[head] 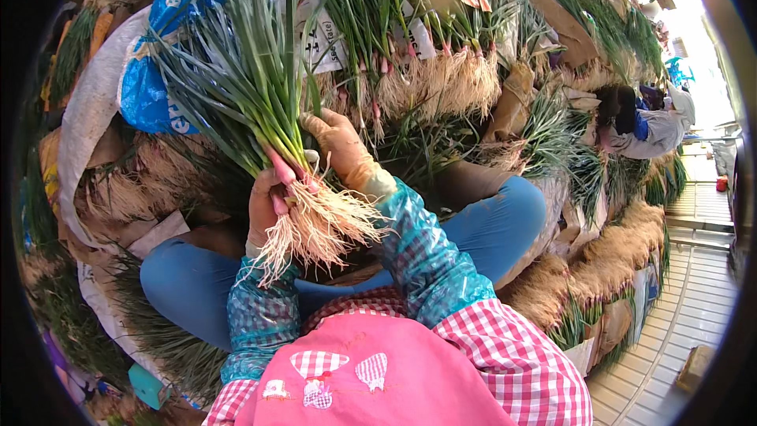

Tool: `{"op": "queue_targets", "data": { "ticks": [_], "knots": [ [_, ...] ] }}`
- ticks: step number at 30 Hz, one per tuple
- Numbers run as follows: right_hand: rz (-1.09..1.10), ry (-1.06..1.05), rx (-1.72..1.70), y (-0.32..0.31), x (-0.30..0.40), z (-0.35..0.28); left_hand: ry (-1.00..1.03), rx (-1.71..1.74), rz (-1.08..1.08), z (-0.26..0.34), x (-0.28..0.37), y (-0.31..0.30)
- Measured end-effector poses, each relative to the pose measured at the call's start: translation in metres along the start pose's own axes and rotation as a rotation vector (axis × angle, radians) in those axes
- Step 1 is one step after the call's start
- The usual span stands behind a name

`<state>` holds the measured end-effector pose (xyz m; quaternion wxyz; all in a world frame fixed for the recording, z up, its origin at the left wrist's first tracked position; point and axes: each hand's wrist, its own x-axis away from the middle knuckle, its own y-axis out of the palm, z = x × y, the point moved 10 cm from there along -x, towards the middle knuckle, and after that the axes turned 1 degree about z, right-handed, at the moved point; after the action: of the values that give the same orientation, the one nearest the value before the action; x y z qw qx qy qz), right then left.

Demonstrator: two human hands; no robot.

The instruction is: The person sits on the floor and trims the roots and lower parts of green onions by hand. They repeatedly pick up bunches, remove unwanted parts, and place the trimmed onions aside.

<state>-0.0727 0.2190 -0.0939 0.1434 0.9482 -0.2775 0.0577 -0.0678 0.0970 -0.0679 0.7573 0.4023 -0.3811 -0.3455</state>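
My gloved left hand is closed around the pink bulbs of a bunch of spring onions in front of my lap. Its green leaves fan up and to the left, while the pale roots hang down towards my right sleeve. My gloved right hand is beside the stems on the right, with thumb and fingertips at a leaf that stands apart from the bunch. The hold of its fingers on that leaf is partly hidden.
Beyond my hands lies a row of spring onions with roots towards me. A blue printed sack is at the left. Stacked root bundles stand on the right by a tiled floor. Another person sits at the far right.
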Motion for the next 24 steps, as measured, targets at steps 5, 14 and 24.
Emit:
{"op": "queue_targets", "data": {
  "ticks": [5,14,24],
  "knots": [
    [0.223,0.114,-0.109,-0.015,-0.004,0.079,0.078,-0.076,0.03,0.004,-0.001,-0.015],
    [0.058,0.328,0.391,-0.028,-0.002,0.121,0.044,-0.036,0.106,0.001,0.004,-0.003],
    [-0.067,0.461,0.217,-0.094,0.058,0.082,0.09,0.179,-0.107,0.0,-0.011,-0.002]
  ]
}}
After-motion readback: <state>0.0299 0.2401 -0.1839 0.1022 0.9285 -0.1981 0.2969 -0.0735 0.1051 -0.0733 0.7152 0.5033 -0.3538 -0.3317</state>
